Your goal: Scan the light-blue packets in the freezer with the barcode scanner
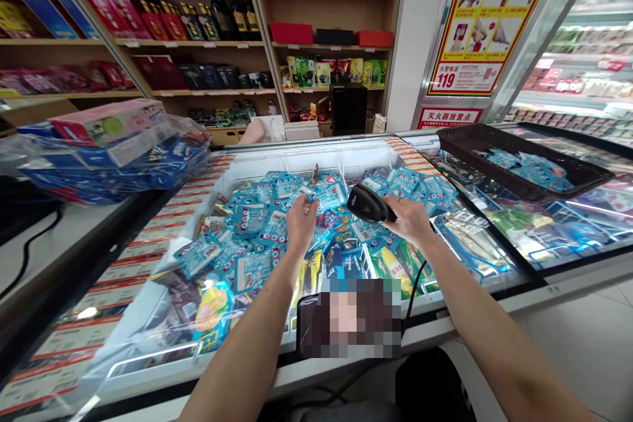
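Over the glass top of a chest freezer, my right hand [409, 217] grips a black handheld barcode scanner [366, 203], its head pointing left. My left hand [301, 219] pinches the edge of a small blue packet [330, 194] in front of the scanner. Many similar blue packets [252, 217] lie spread in a loose layer to the left of the hands. More of these blue packets [432, 192] lie to the right, behind my right hand. Below my wrists, a phone [307, 326] rests on the freezer's near edge, its screen blurred out.
Plastic-wrapped blue boxes [119, 158] sit at left. A dark basket [494, 178] holding blue packets stands at right. The scanner's cable [414, 297] runs down past the phone. Stocked shelves [198, 43] line the back, beside a red and yellow poster [494, 20].
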{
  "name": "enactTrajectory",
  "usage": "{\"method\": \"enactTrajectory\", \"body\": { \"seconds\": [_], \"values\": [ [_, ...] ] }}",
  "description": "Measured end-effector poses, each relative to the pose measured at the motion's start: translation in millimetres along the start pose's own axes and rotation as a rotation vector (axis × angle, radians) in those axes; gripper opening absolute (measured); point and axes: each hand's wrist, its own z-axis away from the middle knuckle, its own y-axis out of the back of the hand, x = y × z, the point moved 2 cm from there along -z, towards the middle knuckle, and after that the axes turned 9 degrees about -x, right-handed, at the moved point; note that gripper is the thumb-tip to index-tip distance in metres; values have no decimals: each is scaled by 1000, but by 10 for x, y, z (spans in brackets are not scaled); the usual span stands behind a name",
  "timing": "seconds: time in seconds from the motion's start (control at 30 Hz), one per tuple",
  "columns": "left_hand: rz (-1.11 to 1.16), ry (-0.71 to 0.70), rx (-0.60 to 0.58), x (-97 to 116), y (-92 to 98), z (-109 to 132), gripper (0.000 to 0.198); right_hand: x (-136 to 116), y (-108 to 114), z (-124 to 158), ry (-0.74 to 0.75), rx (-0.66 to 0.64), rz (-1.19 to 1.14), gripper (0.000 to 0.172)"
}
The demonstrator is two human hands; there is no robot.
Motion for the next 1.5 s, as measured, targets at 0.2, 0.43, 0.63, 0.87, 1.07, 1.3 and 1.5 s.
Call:
{"method": "enactTrajectory", "body": {
  "seconds": [0.2, 0.43, 0.63, 0.87, 1.07, 1.3, 1.5],
  "values": [
    [14, 24, 26, -23, -8, 10, 24, -3, 0, 6, 14, -17, -4, 30],
    [24, 9, 19, -9, -10, 11, 22, -15, -7, 3, 24, -27, 10, 30],
    [3, -1, 8, 17, -4, 29, 21, -33, -11, 1, 22, -48, 35, 31],
    [-40, 18, 2, -14, -24, 26, 23, -68, 10, -4, 23, -99, 41, 31],
    [-54, 9, 14, -18, -29, 22, 23, -71, -6, -4, 4, -99, 53, 33],
    [-56, -49, 178, -59, -20, 27, 26, -2, -9, 22, -89, -7, 74, 30],
    [-269, -229, 306, 153, 52, 112, 43, 136, 11, 57, -258, 66, 69, 34]
  ]
}}
